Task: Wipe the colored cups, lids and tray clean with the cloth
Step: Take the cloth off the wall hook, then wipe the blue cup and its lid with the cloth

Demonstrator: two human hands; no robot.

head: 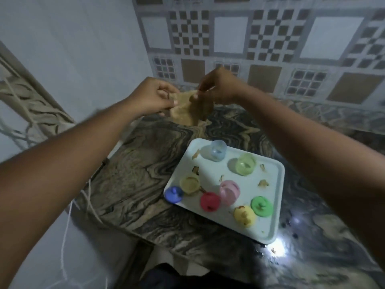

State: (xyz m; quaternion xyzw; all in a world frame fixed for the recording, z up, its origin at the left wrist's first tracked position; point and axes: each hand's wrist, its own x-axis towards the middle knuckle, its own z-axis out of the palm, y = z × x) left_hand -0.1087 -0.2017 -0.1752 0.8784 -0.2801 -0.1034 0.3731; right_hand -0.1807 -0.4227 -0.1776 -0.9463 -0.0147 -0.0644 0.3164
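Marbled bench (145, 163), tiled wall | left hand (155, 97) and right hand (218, 88) pinch the limp cloth (188, 110) aloft (probably at its top edge) | soiled tray (273, 205) below; cups look light.

Pale mint tray (273, 184): at 12 o'clock pale blue cup (218, 150), at 1 light green cup (245, 163), at 9 blue lid (174, 194), at 4 green lid (261, 206). Tan cloth (193, 109). Black-and-beige swirled marble desk (145, 163). Brown-and-white chequered wall tiles (270, 34).
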